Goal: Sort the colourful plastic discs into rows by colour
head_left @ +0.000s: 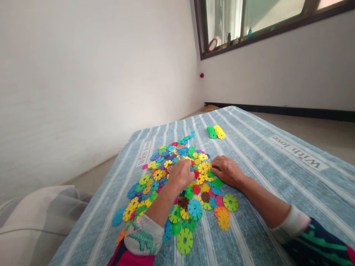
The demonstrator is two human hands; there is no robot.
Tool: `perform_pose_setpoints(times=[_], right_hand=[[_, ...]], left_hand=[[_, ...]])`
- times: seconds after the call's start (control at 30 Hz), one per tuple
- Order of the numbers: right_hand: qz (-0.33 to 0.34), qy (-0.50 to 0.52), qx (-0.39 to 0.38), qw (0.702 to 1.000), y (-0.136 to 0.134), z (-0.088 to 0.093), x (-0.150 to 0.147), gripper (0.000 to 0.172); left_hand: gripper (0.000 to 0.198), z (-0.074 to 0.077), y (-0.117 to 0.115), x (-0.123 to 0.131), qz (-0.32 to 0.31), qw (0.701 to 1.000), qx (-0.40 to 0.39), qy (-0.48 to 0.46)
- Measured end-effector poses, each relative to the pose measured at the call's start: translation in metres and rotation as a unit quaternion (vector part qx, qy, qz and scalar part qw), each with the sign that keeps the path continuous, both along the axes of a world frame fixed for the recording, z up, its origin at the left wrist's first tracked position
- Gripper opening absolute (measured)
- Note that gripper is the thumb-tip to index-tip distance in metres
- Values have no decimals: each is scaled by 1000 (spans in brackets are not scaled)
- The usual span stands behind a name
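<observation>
A loose heap of flat, notched plastic discs (158, 175) in many colours spreads over the striped cloth. My left hand (181, 171) is over the middle of this heap, closed, with its fingers curled down. What it grips, if anything, is hidden behind the knuckles. At the heap's right edge is my right hand (227, 170), also closed, its fingers bent inward beside yellow discs (204, 168) and a green disc (217, 183). I cannot make out what lies between those fingers. Farther back, a green row of discs (211, 132) lies alongside a yellow row of discs (219, 132).
The blue-and-white striped cloth (266, 177) covers the table to its edges. Grey-and-white fabric (41, 218) bulges at the lower left. A white wall (97, 74) rises on the left; a window ledge with a small red-rimmed mirror (212, 44) is at the back right.
</observation>
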State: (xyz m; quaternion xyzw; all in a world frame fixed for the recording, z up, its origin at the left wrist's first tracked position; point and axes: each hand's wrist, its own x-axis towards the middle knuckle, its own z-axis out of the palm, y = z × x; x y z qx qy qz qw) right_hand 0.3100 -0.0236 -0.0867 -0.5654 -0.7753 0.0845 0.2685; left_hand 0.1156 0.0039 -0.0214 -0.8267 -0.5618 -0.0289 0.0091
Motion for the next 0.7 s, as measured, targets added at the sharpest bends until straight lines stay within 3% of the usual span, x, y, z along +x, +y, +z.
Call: perform_pose_setpoints(times=[0.3,0.47,0.6,0.7], right_hand=[[0,20,10,1000,2,-6,-1,16],[-19,27,26,999,4,-10,-3,18],[40,79,14,996,5,-9,6,19],[71,96,17,993,4,-9,12,23]], left_hand=[[19,-6,5,-5,-27,997,13,-74],[14,10,15,-17,-29,991,-3,-134],[15,24,33,-23,-25,985,-13,-169],[12,24,55,-14,-20,984,-12,-177]])
